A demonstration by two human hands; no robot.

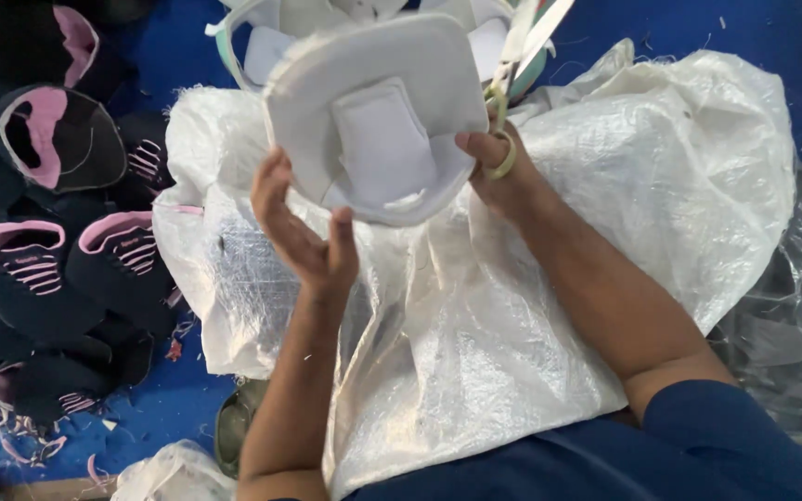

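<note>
One piece in hand: pale grey shoe upper [373, 116] with a padded tongue at its middle, held up above the lap, over the white woven sack [605, 186].
Handling, as judged: light, soft and floppy; likely to sag unless supported from below; best taken at the stitched rim, not the tongue.
Left hand [303, 232]: palm up, fingers loosely spread, cradling the lower left rim; not clamped.
Right hand [498, 167]: thumb pressed on the right rim; fingers through the yellow-green loops of scissors [512, 83], blades pointed away.
Just beyond: more pale uppers [280, 28] stacked.
Far left: dark uppers with pink lining [48, 139], heaped on blue floor [169, 408].
Scattered about: trimmed scraps.
</note>
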